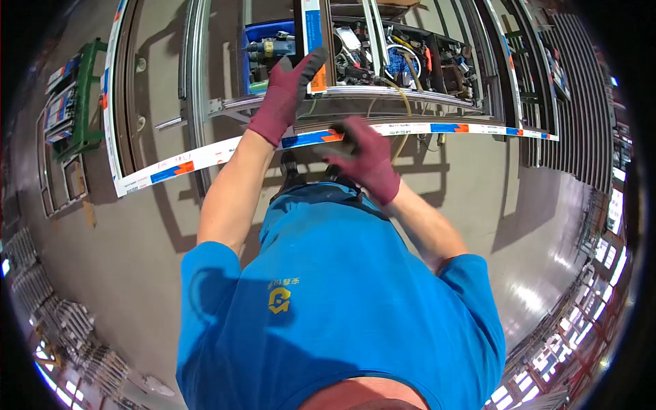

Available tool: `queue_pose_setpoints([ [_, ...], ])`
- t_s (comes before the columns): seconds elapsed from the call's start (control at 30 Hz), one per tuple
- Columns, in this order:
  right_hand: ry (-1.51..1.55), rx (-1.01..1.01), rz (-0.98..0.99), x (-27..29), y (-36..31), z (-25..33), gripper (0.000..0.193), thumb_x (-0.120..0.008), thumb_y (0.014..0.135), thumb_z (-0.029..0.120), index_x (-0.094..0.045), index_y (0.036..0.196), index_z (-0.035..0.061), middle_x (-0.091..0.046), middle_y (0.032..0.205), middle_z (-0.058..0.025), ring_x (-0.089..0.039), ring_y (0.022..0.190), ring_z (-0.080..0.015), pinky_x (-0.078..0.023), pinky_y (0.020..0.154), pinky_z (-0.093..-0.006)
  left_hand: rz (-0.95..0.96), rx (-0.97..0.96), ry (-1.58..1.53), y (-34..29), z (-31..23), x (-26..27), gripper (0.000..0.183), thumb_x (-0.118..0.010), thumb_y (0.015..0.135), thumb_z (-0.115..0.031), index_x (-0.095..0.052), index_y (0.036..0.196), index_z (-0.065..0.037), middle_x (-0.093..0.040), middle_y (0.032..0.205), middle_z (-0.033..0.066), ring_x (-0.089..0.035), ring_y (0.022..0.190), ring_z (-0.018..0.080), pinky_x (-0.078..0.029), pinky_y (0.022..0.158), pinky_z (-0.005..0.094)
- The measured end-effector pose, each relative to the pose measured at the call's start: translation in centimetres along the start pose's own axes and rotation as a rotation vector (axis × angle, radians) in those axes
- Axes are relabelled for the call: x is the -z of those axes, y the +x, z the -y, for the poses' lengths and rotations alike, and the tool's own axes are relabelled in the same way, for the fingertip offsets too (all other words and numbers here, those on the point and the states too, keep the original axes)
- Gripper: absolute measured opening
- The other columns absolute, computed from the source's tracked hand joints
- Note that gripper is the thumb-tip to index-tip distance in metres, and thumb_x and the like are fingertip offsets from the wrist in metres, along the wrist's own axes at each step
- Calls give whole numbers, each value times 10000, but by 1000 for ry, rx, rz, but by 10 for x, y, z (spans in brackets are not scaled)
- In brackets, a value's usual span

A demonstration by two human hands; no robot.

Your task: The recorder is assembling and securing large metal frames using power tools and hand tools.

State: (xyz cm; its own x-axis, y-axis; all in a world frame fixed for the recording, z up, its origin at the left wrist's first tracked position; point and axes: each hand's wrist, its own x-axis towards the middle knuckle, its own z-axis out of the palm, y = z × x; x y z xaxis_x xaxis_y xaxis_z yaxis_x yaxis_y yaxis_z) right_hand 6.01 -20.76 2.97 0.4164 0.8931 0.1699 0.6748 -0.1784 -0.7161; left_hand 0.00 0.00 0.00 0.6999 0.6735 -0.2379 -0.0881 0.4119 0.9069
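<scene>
"Across the silver-railed surface [198, 61], how far has this frame [225, 152] come?"

"Fairly well, I'd judge. The near rail [304, 139] runs right across in front of the person, and the left side bar [111, 89] meets it at the corner. The middle bar [313, 27] lies between the sides."

"So what's left?"

"Perhaps the joint where the middle bar comes toward the near rail. The left hand [292, 85] partly covers that spot, so I can't say whether it is fastened. The far side runs out of view."

"And the grip?"

"The left hand's gloved fingers lie over the middle bar, thumb spread; whether they clasp it, I can't tell. The right hand [369, 157] is blurred above the near rail, thumb and fingers parted, nothing visible between them. The drill [273, 48] lies unheld in the blue bin [247, 65]."

"Any labels?"

"White protective tape with blue and orange blocks and small print, mostly too small to make out. Reddish marks, perhaps handwritten, show on the near rail's left stretch. The blue shirt [369, 273] carries a yellow emblem [279, 300] with a few characters beside it, upside down from here."
</scene>
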Motion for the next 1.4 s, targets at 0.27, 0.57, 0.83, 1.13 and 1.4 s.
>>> queue_pose_setpoints([
  [0.27, -108, 461, -178, 12, 62, -12, 306, -865, 776, 94, -738, 1054, 96, -663, 1009, -123, -688, 872, -311, -579, 708, -386, -70, 80, 235, -13, -6, -15, 558, -824, 865, -513, -644, 995, -1, -653, 881, 58, -619, 790, 131, -512, 666, 304],
  [0.57, -87, 341, -58, 13, 89, -31, 218, -767, 847, 41, -630, 1017, 39, -630, 914, -165, -646, 793, -399, -535, 661, -423, -59, 103, 204, -2, 20, 5, 736, -819, 831, -589, -614, 1048, 84, -653, 902, 119, -600, 823, 152, -520, 707, 336],
  [0.83, -12, -155, -586, 8, 114, -86, 227, -588, 1043, 206, -705, 1000, 17, -700, 835, -144, -646, 739, -309, -495, 677, -352, 40, 218, 194, 0, 9, 7, 484, -751, 914, -508, -701, 1093, -61, -631, 938, 54, -660, 855, 155, -612, 713, 384],
  [1.13, 95, -117, -196, 7, -43, -75, 212, -557, 1037, 152, -698, 980, 4, -680, 851, -154, -665, 781, -303, -509, 705, -376, 251, 258, 562, 32, 52, 66, 458, -779, 915, -442, -704, 1077, -20, -713, 965, 46, -657, 843, 124, -593, 720, 344],
  [1.4, 116, -435, -155, -33, -155, -86, 164, -566, 995, 75, -700, 938, 0, -644, 840, -169, -633, 799, -320, -497, 720, -377, 410, 588, 300, 13, 55, 83, 428, -732, 971, -348, -653, 1227, -15, -759, 1108, 92, -708, 918, 133, -567, 813, 284],
])
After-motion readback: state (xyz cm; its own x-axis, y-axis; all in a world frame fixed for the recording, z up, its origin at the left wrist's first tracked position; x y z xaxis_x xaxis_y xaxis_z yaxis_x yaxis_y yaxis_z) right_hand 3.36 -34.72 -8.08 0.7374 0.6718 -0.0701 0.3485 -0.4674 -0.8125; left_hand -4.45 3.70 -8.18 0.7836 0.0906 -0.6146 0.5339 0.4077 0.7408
